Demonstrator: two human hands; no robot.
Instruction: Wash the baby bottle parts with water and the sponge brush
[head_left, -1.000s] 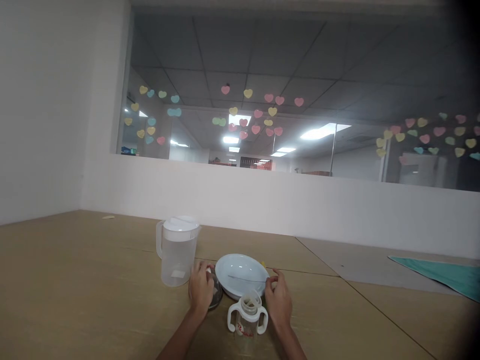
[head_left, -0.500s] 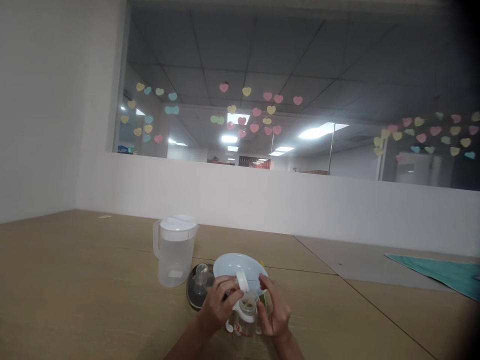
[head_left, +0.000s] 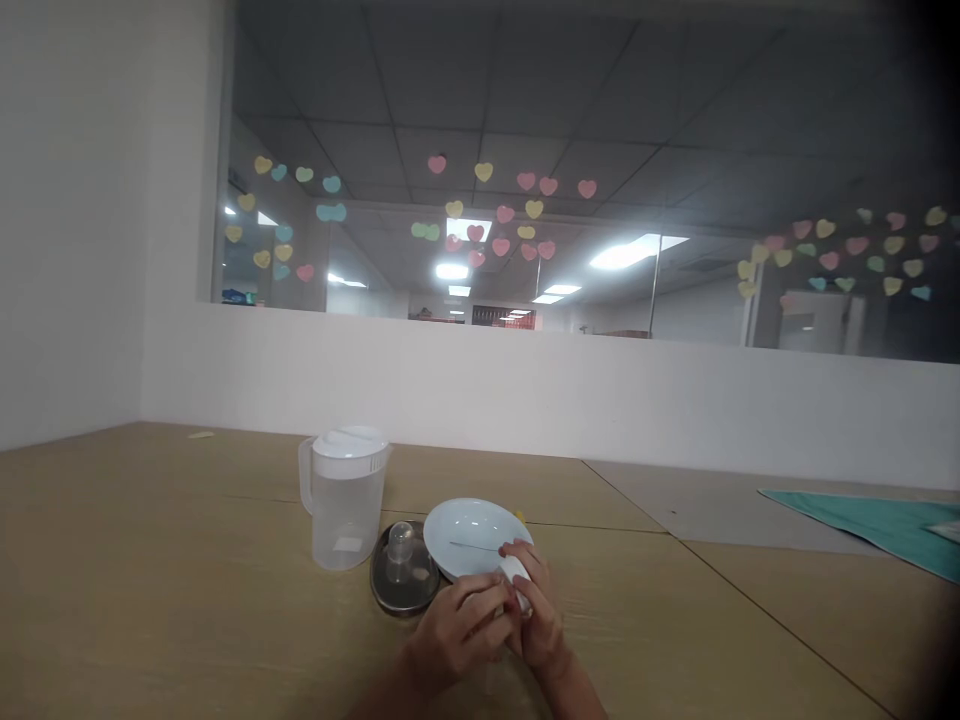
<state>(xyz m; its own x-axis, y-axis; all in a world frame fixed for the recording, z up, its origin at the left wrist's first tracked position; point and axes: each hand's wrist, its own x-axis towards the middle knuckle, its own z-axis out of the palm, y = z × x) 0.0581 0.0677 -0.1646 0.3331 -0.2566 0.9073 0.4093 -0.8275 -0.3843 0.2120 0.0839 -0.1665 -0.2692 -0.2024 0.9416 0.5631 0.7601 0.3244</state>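
White plastic ring [head_left: 517, 578] is btw. both hands, at near side of pale bowl [head_left: 469, 518]. R hand [head_left: 538, 612] has its fingers curled on it; L hand [head_left: 459, 630] is half closed, fingers bent, exact grip I cannot tell. Metal dish [head_left: 388, 598] w/ clear dome [head_left: 400, 545] is btw. bowl & pitcher [head_left: 347, 505].

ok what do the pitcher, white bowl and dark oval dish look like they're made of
Pitcher: likely plastic, frosted, since the body is cloudy and see-through.
White bowl: glossy, with bright glints inside; ceramic or hard plastic, can't tell which.
Oval dish: probably smooth metal, from its gray sheen and shiny rim.
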